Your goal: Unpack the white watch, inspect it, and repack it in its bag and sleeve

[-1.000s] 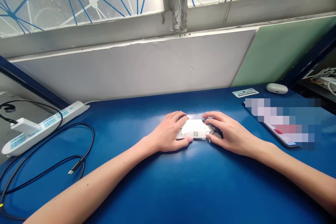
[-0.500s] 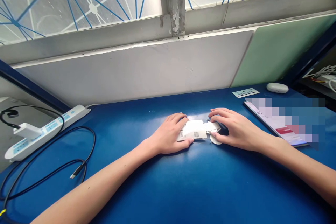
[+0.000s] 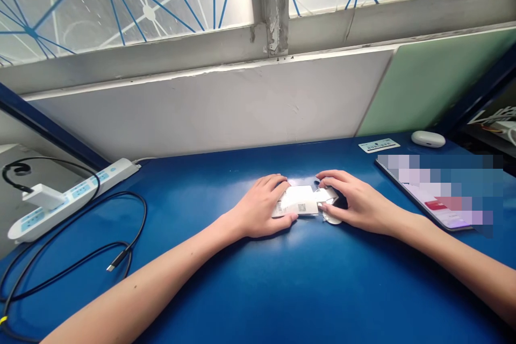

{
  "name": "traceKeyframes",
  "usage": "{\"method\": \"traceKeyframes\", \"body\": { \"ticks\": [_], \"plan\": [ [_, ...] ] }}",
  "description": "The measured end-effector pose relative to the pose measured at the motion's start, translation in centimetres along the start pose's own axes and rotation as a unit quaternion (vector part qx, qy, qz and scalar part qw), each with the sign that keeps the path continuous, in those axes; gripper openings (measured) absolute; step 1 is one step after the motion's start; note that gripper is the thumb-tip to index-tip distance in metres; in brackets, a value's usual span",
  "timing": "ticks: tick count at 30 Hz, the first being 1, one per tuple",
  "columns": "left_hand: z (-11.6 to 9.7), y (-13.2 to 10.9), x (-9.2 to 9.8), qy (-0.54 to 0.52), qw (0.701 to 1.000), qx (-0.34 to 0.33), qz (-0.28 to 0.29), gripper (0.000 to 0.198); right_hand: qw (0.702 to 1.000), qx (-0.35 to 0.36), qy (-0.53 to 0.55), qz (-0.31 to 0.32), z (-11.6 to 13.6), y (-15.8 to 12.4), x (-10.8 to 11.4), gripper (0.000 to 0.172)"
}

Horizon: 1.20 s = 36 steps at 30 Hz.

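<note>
Lying on the blue table is a flat white paper package [image 3: 299, 200] with a printed QR code near its lower right corner. My left hand [image 3: 262, 207] is closed around its left part, thumb along the near edge and fingers over the far side. At the right end, white flap-like pieces [image 3: 327, 194] stick out. My right hand [image 3: 350, 199] is curled round this end, with thumb and fingertips on the pieces. The palm side of the right hand is in shadow, and a rounded white piece [image 3: 332, 219] shows under its thumb.
To the left lie a white power strip [image 3: 116, 172] with a plugged-in charger [image 3: 43, 197] and a looped black cable [image 3: 116, 247]. On the right are a phone [image 3: 435, 204], partly pixelated, a printed card [image 3: 379, 145] and a white earbud case [image 3: 428, 138]. A wall panel [image 3: 209, 113] bounds the back.
The right fingertips have shifted slightly left, toward the package. The left hand keeps its hold, and the whole view has moved a little.
</note>
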<state>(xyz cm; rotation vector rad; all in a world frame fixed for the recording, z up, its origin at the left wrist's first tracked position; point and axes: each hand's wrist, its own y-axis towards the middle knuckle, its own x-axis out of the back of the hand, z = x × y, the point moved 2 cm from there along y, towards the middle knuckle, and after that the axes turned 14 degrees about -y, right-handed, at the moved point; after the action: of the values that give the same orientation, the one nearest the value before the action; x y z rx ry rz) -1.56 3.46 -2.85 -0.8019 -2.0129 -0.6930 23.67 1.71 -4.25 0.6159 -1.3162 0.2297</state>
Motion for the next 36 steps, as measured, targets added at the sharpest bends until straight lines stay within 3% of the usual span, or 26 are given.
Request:
{"method": "traceKeyframes", "body": {
  "ticks": [5,14,26,36],
  "plan": [
    [0.1,0.1,0.0,0.004,1.0,0.002,0.001,0.058,1.0,0.001,-0.02,-0.004,-1.0,0.0,0.7,0.022],
    [0.2,-0.1,0.0,-0.004,1.0,-0.005,-0.005,0.058,0.997,0.042,0.001,-0.062,0.3,-0.1,0.1,0.029],
    [0.2,-0.1,-0.2,0.006,1.0,-0.006,-0.008,0.058,0.999,0.048,0.026,-0.004,0.3,-0.1,-0.1,0.026],
    [0.1,0.1,0.0,-0.015,1.0,0.007,-0.026,0.053,1.0,0.025,-0.01,-0.003,-0.6,0.1,-0.1,0.022]
  ]
}}
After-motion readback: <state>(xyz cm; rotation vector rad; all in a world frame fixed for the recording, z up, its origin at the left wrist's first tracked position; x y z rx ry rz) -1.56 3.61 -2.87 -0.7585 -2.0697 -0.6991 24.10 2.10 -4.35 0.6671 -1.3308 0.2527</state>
